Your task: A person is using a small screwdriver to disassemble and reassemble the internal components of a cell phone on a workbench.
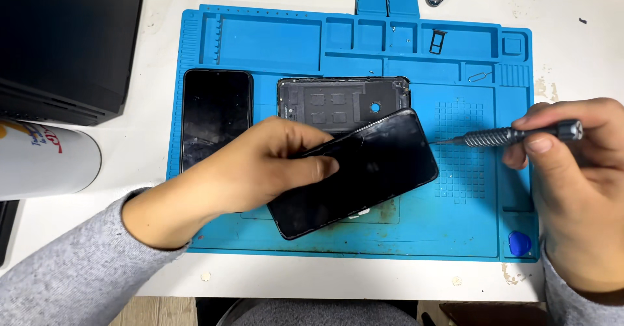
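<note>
left hand (260, 167) closed on black phone (364, 170), gripping its left end, tilted over blue mat (455, 228) | phone likely light, stiff, slick, glass fragile; hold by edges | right hand (572, 189) pinching screwdriver (513, 134), tip beside phone's right edge

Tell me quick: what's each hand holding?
Left hand: closed on the black phone.
Right hand: closed on the screwdriver.

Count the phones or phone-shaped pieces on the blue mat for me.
3. A dark phone lies flat at the mat's left. An open back shell lies at centre top. The left hand holds a black phone over it. Others may be hidden underneath.
</note>
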